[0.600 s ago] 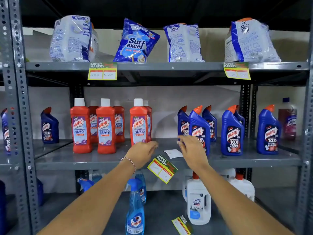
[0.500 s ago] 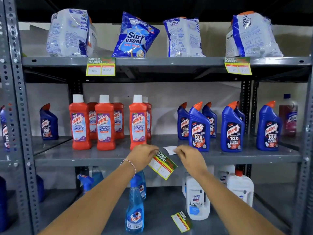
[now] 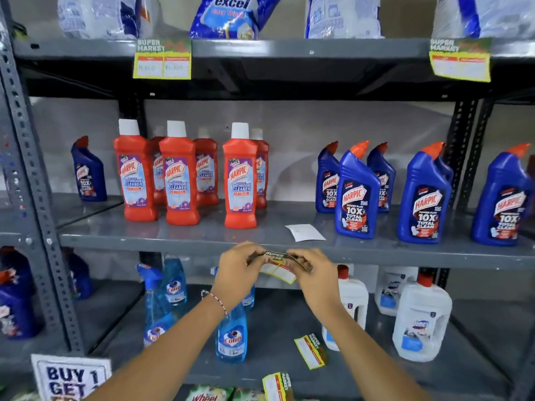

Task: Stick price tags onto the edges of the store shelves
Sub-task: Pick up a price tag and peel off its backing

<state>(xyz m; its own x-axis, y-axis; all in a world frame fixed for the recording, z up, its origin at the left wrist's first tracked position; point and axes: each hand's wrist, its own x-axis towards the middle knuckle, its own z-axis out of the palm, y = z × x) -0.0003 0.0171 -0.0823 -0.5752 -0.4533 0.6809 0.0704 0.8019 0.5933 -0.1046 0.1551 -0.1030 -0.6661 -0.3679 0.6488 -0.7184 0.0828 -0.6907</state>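
A yellow and green price tag [image 3: 278, 266] is pinched between both my hands just in front of the grey middle shelf edge [image 3: 144, 241]. My left hand [image 3: 237, 269] grips the tag's left end and my right hand [image 3: 314, 276] grips its right end; the tag is bent and tilted. Two tags hang on the upper shelf edge, one at the left [image 3: 162, 59] and one at the right [image 3: 460, 60]. A white backing paper [image 3: 304, 232] lies on the middle shelf behind my hands.
Red Harpic bottles [image 3: 179, 175] and blue Harpic bottles [image 3: 357, 195] stand on the middle shelf. Below are Colin spray bottles [image 3: 231, 334], white jugs [image 3: 421, 319] and two loose tags [image 3: 311, 353] [image 3: 276, 386]. A "BUY 1 GET 1" sign [image 3: 71, 377] sits bottom left beside a slotted upright [image 3: 31, 169].
My right hand came in and took the tag's right end; the tag now sits level at the middle shelf edge. The camera moved closer and lower.
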